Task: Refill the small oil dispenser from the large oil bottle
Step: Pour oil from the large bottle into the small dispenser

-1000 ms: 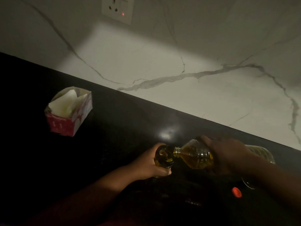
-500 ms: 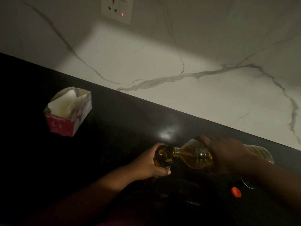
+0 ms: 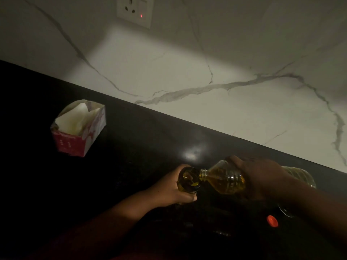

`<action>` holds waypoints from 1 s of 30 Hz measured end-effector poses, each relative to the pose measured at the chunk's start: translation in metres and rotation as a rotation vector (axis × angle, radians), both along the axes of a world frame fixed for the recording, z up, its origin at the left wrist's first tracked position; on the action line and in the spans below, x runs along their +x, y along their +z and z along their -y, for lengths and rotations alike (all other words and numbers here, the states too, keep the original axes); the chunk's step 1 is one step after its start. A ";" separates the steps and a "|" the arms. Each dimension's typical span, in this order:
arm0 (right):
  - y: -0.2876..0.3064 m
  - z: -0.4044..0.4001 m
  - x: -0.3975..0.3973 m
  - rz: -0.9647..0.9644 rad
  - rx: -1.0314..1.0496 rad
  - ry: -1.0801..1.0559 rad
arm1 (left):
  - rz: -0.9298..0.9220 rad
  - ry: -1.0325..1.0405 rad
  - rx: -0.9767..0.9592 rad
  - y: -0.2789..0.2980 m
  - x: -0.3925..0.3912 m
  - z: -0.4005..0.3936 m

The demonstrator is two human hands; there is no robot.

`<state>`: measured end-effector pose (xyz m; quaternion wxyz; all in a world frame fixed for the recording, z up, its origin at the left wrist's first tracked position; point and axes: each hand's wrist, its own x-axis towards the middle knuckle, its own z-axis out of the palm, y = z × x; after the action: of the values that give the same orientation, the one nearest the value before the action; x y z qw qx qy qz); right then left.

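Note:
The large clear oil bottle (image 3: 223,180) lies tipped almost flat, its mouth over the open top of the small oil dispenser (image 3: 188,180). Yellow oil fills the bottle's neck end. My right hand (image 3: 262,177) grips the large bottle around its shoulder from above. My left hand (image 3: 169,188) wraps the small dispenser from the left and holds it upright on the black counter (image 3: 131,156). The dispenser's lower body is hidden by my fingers and the dim light.
A red bottle cap (image 3: 272,221) lies on the counter below my right forearm. An open red-and-white tissue box (image 3: 78,128) stands far left. The marble wall (image 3: 206,72) with a socket (image 3: 134,10) runs along the counter's back edge.
Both hands and bottles hold nearly the same pose; the large bottle stays tipped over the dispenser with only slight shifts.

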<state>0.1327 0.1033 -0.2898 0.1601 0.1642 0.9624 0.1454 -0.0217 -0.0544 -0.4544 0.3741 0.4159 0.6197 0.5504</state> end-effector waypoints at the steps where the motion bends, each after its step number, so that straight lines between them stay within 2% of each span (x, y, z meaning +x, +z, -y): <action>1: 0.000 0.000 0.000 0.000 0.001 -0.001 | -0.002 0.000 0.004 0.000 0.000 0.000; 30: 0.000 0.001 -0.002 0.017 0.001 -0.013 | 0.012 -0.011 0.016 0.005 0.000 0.002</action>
<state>0.1310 0.1027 -0.2894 0.1691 0.1691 0.9599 0.1461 -0.0213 -0.0560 -0.4495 0.3773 0.4191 0.6107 0.5558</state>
